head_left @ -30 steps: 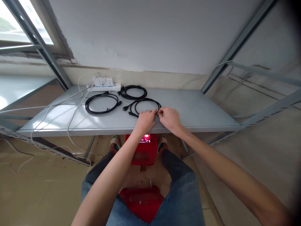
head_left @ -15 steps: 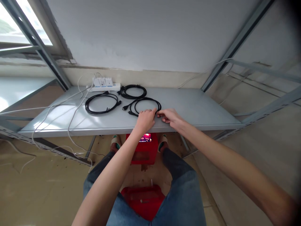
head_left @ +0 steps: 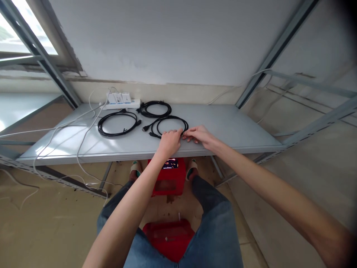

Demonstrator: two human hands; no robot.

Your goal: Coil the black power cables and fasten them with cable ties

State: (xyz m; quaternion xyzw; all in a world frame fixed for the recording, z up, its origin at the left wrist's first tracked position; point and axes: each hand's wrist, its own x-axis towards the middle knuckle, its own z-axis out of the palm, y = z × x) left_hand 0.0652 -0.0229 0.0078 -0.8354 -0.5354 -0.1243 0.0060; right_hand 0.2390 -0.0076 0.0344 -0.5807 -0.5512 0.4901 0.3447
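Note:
Three coiled black cables lie on a grey metal shelf (head_left: 237, 130). The nearest coil (head_left: 167, 122) sits right in front of me. My left hand (head_left: 169, 143) rests curled on the coil's near edge, fingers closed over the cable. My right hand (head_left: 199, 134) touches the coil's right side, fingertips pinched on the cable beside the left hand. A larger coil (head_left: 118, 123) lies to the left, and a smaller coil (head_left: 154, 108) lies behind.
A white power strip (head_left: 119, 100) with plugged adapters stands at the back of the shelf, white cords (head_left: 69, 128) trailing off the left edge to the floor. A red stool (head_left: 167, 175) with a lit phone stands under the shelf between my knees. Metal uprights frame both sides.
My right hand slid a little left and flattened, its fingertips now meeting the left hand at the cable. The view shifted slightly right. The coils stayed where they were.

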